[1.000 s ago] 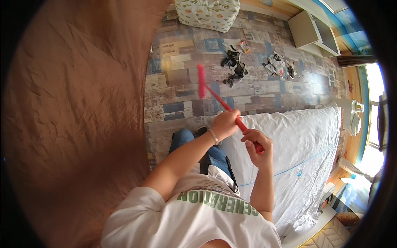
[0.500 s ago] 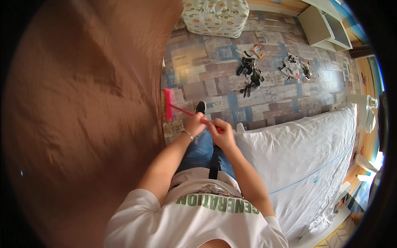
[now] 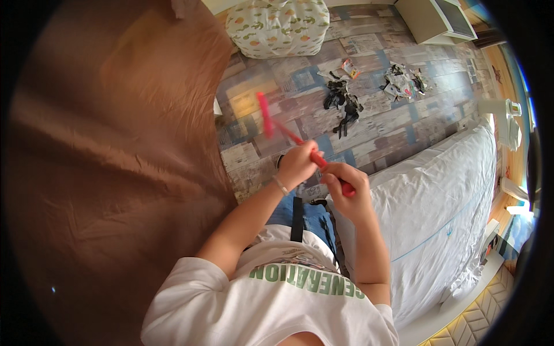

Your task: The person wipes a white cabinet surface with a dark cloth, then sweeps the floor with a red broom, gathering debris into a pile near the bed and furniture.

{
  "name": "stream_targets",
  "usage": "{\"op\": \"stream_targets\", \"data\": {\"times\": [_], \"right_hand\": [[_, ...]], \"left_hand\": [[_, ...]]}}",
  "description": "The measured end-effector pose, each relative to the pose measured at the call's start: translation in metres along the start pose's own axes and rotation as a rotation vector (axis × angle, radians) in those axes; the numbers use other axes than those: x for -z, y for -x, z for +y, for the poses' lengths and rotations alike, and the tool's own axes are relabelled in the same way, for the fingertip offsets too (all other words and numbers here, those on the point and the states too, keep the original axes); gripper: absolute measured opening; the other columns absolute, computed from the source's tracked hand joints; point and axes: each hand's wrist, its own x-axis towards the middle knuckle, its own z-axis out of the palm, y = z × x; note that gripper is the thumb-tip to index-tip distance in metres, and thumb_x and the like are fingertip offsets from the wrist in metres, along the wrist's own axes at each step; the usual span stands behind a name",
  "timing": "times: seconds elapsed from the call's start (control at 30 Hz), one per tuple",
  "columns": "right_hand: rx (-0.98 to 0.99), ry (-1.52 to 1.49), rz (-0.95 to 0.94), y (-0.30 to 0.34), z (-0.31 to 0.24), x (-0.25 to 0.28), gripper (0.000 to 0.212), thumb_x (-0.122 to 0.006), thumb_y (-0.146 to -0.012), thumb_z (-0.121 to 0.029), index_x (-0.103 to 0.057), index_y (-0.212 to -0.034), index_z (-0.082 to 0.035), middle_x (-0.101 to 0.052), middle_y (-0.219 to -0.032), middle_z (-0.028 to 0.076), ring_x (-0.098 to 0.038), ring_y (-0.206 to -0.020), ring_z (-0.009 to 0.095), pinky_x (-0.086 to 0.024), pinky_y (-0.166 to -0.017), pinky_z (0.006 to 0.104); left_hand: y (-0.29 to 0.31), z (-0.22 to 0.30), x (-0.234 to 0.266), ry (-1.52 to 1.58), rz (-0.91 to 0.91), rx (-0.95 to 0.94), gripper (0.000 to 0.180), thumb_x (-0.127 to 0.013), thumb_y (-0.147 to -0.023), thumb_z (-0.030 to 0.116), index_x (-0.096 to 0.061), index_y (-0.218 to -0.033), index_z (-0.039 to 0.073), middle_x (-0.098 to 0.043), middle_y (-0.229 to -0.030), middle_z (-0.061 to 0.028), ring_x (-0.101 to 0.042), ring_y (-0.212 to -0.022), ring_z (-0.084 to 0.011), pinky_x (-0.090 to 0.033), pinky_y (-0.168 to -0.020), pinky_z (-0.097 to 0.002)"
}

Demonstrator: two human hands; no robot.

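Observation:
Both hands are closed around the handle of a red broom (image 3: pixel 265 114) whose narrow pink-red head is blurred by motion. My left hand (image 3: pixel 298 164), with a band at the wrist, grips the handle farther forward. Nearer the handle's end, my right hand (image 3: pixel 351 185) is wrapped round it, and the red tip sticks out below the fingers. The broom head is over the wood-patterned floor (image 3: pixel 381 138), a little to the right of the brown cover's edge. Farther off to the right lie a heap of black scraps (image 3: pixel 344 108) and a pile of white and black scraps (image 3: pixel 399 83).
A brown sheet-like cover (image 3: pixel 133 190) fills the left side. A white-covered mattress (image 3: pixel 421 213) lies along the right. At the back stand a patterned storage bag (image 3: pixel 277 29) and a white cabinet (image 3: pixel 424 23). A small orange-and-white packet (image 3: pixel 350 68) lies beside the black scraps.
The broom head has moved right and farther forward, away from the brown cover's edge. Both hands have shifted right with the handle, and the whole view has turned slightly.

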Motion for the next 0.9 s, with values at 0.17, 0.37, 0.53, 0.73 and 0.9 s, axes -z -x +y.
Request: {"op": "stream_targets", "data": {"times": [0.17,0.37,0.53,0.73,0.9], "right_hand": [[-0.130,-0.286,-0.056,-0.033,0.048,-0.064,0.011,-0.056,-0.089,-0.008,-0.060,-0.084,0.000,-0.059,-0.076,0.004,-0.050,-0.067,0.008,-0.041,-0.060,0.0229],[-0.295,-0.130,0.123,-0.043,0.080,-0.076,0.015,-0.055,-0.089,-0.010,-0.059,-0.080,0.001,-0.060,-0.071,0.004,-0.052,-0.067,0.009,-0.042,-0.062,0.0248],[-0.251,0.045,0.270,-0.031,0.037,-0.008,0.017,-0.054,-0.088,-0.008,-0.056,-0.075,0.002,-0.060,-0.069,0.005,-0.050,-0.064,0.008,-0.041,-0.059,0.0234],[0.027,0.156,0.292,-0.036,0.007,0.023,0.007,-0.061,-0.080,-0.001,-0.057,-0.075,0.002,-0.056,-0.069,0.011,-0.053,-0.059,0.022,-0.044,-0.058,0.0298],[-0.059,0.030,0.195,-0.068,0.021,0.030,0.011,-0.056,-0.086,-0.005,-0.061,-0.079,0.001,-0.061,-0.073,0.008,-0.057,-0.068,0.014,-0.045,-0.064,0.0265]], "left_hand": [[-0.017,-0.094,0.025,-0.219,0.054,0.183,0.022,-0.059,-0.085,0.027,-0.054,-0.082,0.006,-0.061,-0.071,-0.0182,-0.060,-0.072,-0.0400,-0.045,-0.060,-0.0466],[-0.044,-0.116,0.013,-0.238,-0.033,0.019,0.022,-0.062,-0.082,0.028,-0.054,-0.081,0.007,-0.062,-0.071,-0.0182,-0.060,-0.071,-0.0390,-0.046,-0.060,-0.0461],[-0.064,-0.031,-0.033,-0.042,-0.063,-0.087,0.022,-0.061,-0.084,0.028,-0.054,-0.080,0.007,-0.061,-0.067,-0.0176,-0.060,-0.068,-0.0389,-0.045,-0.058,-0.0475],[-0.092,0.006,-0.041,0.061,-0.188,-0.260,0.022,-0.061,-0.085,0.028,-0.055,-0.083,0.007,-0.061,-0.071,-0.0180,-0.060,-0.073,-0.0384,-0.045,-0.061,-0.0467],[-0.109,0.007,0.003,-0.108,-0.075,-0.143,0.022,-0.061,-0.084,0.028,-0.053,-0.081,0.007,-0.060,-0.068,-0.0182,-0.059,-0.068,-0.0393,-0.044,-0.057,-0.0476]]}}
